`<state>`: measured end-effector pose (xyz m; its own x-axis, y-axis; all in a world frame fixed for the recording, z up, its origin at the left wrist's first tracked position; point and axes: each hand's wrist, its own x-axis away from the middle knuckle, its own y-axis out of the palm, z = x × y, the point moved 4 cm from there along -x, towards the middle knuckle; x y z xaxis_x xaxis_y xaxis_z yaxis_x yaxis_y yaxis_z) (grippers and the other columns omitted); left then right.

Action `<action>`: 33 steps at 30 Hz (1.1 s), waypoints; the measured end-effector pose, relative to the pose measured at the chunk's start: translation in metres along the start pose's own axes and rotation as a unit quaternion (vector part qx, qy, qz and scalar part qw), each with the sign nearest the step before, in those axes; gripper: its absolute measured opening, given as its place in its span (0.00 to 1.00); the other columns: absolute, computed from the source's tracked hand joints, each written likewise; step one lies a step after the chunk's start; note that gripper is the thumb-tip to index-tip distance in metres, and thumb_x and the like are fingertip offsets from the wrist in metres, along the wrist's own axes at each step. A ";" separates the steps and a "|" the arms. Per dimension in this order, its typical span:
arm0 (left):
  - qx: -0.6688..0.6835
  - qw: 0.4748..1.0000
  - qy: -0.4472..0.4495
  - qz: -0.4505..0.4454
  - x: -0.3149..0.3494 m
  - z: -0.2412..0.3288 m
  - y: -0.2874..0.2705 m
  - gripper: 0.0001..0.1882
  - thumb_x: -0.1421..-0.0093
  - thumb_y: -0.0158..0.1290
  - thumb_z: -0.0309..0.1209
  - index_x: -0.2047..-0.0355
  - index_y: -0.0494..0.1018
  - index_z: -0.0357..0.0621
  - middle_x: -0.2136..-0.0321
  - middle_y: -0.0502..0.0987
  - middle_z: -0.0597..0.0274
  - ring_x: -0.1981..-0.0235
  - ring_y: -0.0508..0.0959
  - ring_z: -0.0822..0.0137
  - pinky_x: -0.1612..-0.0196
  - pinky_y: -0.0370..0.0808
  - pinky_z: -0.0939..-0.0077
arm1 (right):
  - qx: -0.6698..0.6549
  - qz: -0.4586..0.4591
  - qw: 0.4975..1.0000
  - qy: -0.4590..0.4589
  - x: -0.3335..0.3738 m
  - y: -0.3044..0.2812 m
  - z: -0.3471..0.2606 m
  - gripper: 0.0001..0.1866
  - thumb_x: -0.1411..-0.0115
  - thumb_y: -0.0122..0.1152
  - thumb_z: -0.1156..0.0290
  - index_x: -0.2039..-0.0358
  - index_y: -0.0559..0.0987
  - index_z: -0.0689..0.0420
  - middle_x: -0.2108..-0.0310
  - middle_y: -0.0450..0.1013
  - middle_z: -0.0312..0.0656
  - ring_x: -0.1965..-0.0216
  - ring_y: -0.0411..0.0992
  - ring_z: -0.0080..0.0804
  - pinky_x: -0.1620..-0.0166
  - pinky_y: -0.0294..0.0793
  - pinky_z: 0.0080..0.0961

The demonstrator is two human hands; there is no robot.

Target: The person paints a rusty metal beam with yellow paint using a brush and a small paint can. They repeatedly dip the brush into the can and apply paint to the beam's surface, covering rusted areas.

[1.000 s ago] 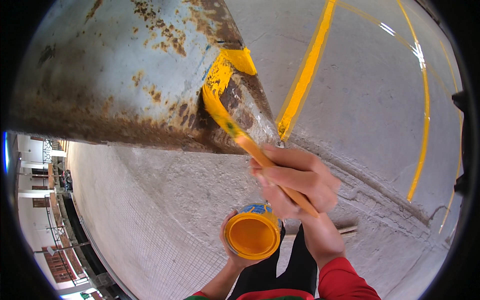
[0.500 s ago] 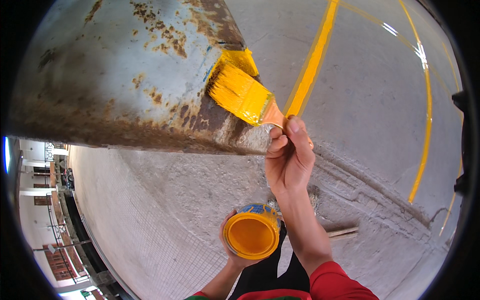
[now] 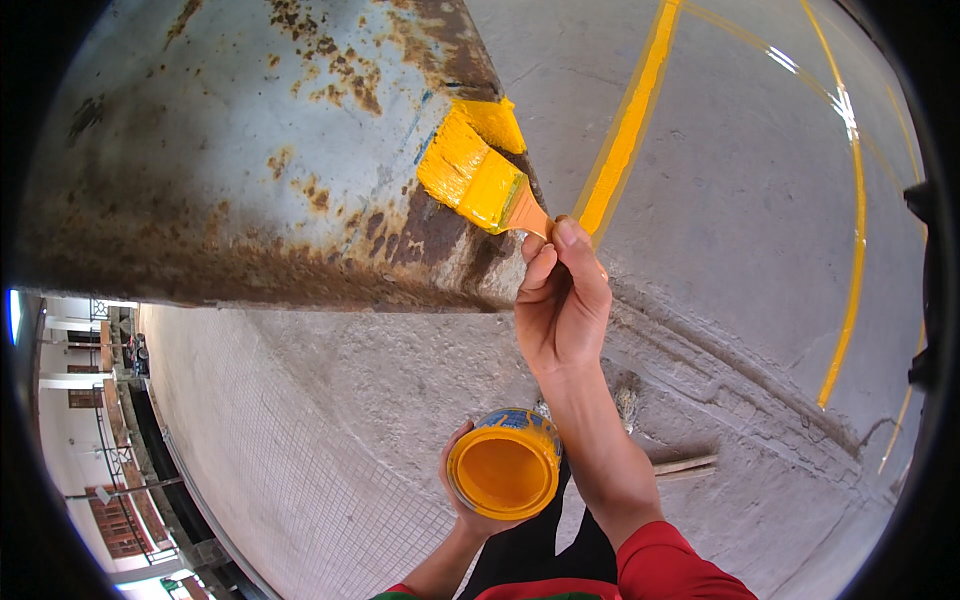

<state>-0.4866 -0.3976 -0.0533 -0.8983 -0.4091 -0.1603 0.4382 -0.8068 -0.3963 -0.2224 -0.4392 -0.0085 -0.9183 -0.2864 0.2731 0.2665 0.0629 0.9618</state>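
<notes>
My right hand [image 3: 565,300] is closed on the wooden handle of a wide paintbrush [image 3: 482,185]. Yellow paint coats its bristles, which lie against the corner of a large grey, rust-spotted metal surface [image 3: 230,140]. Beside the bristles, a patch of wet yellow paint [image 3: 497,124] covers the edge of that corner. Lower down, my left hand [image 3: 458,480] grips an open paint can [image 3: 540,425] from its left side. Yellow-orange paint is inside the can, and drips mark its blue label. Most of the left fingers are hidden behind the can.
Yellow stripes [image 3: 640,110] run along the smooth grey floor at the right. Rough concrete [image 3: 400,370] lies below the metal, with a groove and thin wooden sticks [image 3: 686,465] by my right forearm. A building with railings [image 3: 105,430] stands at the far left.
The brush and my right hand have shifted slightly left, and the brush has turned a little steeper. The can in my left hand stays almost in place.
</notes>
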 end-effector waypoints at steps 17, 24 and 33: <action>0.025 0.999 0.023 0.007 -0.008 0.009 0.003 0.72 0.66 0.79 0.50 0.31 0.41 0.42 0.35 0.54 0.46 0.32 0.58 0.47 0.30 0.56 0.49 | 0.095 -0.019 0.994 -0.055 0.011 0.004 -0.016 0.05 0.36 0.60 0.78 0.61 0.74 0.64 0.67 0.76 0.43 0.67 0.81 0.33 0.64 0.84 0.13; 0.009 1.000 0.019 0.011 -0.006 0.006 0.001 0.72 0.65 0.78 0.51 0.31 0.41 0.41 0.35 0.54 0.46 0.32 0.58 0.48 0.30 0.56 0.48 | 0.130 0.018 0.987 -0.095 0.010 -0.014 -0.018 0.05 0.36 0.61 0.79 0.62 0.74 0.63 0.68 0.78 0.45 0.69 0.82 0.33 0.63 0.84 0.19; 0.023 1.000 0.013 0.010 -0.005 0.006 0.002 0.72 0.65 0.78 0.51 0.31 0.41 0.41 0.35 0.54 0.46 0.32 0.58 0.48 0.30 0.55 0.48 | 0.112 -0.030 0.990 -0.076 0.000 -0.007 -0.012 0.05 0.37 0.62 0.79 0.62 0.74 0.62 0.69 0.78 0.45 0.69 0.82 0.34 0.63 0.84 0.22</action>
<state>-0.4812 -0.4001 -0.0477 -0.8897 -0.4145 -0.1914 0.4564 -0.8177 -0.3508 -0.2213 -0.4510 -0.0153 -0.9684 -0.1508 0.1987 0.1541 0.2648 0.9519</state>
